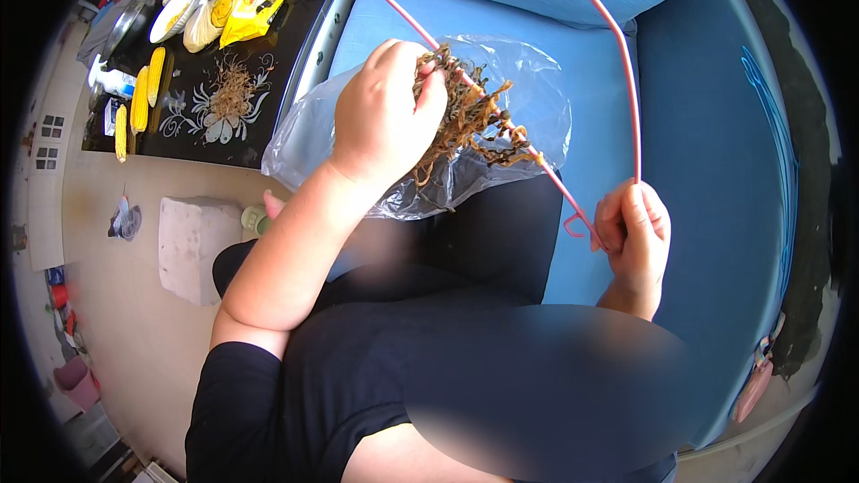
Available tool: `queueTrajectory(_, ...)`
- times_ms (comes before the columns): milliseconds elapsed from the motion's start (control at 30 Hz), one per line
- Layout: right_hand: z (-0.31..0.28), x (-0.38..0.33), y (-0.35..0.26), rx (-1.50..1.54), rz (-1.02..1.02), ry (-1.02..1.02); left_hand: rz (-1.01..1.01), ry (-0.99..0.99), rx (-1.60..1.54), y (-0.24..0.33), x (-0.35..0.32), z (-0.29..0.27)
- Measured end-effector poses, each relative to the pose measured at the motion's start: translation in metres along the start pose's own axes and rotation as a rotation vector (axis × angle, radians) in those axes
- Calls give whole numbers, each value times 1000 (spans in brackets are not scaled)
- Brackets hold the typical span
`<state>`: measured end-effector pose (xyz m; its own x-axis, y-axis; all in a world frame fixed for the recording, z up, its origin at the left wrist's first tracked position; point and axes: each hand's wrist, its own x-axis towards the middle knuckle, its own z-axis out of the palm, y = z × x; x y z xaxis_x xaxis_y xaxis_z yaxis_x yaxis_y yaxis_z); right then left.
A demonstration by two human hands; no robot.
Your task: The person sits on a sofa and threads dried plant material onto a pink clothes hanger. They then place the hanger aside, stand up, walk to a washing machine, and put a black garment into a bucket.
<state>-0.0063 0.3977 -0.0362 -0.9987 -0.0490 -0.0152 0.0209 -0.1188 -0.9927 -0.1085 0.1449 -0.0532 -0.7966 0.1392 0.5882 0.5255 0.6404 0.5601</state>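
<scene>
My right hand (pixel 635 228) is closed around one corner of a pink clothes hanger (pixel 632 80). The hanger lies tilted across my lap, its hook end toward the top of the view. Dark brown, shrivelled dried strips (pixel 470 121), perhaps a dried vegetable, hang over its straight bar in a tangled bunch. At the left end of that bunch, my left hand (pixel 385 116) has its fingers curled in a pinch on the strips, next to the bar; its fingertips are partly hidden. Beneath the strips, a clear plastic bag (pixel 537 72) is spread over my lap and the seat.
I sit by a blue sofa (pixel 582 259). At left, a black table (pixel 197 80) with a floral pattern bears a pile of dry brown shreds (pixel 231 94), corn cobs (pixel 140 100), a yellow bag (pixel 257 9) and a pump bottle (pixel 114 80). A pale block (pixel 192 246) stands on the floor.
</scene>
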Motion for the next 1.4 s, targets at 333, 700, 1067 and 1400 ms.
queueTrajectory(333,23,11,0,278,140,-461,-161,-90,-240,-9,-4,10)
queueTrajectory(700,31,12,9,70,234,-559,-130,15,-111,-23,0,14)
queueTrajectory(1067,27,8,10,191,223,-402,85,337,-806,2,30,-35)
queueTrajectory(1400,17,4,-2,322,146,-324,-451,-200,-484,-1,4,-11)
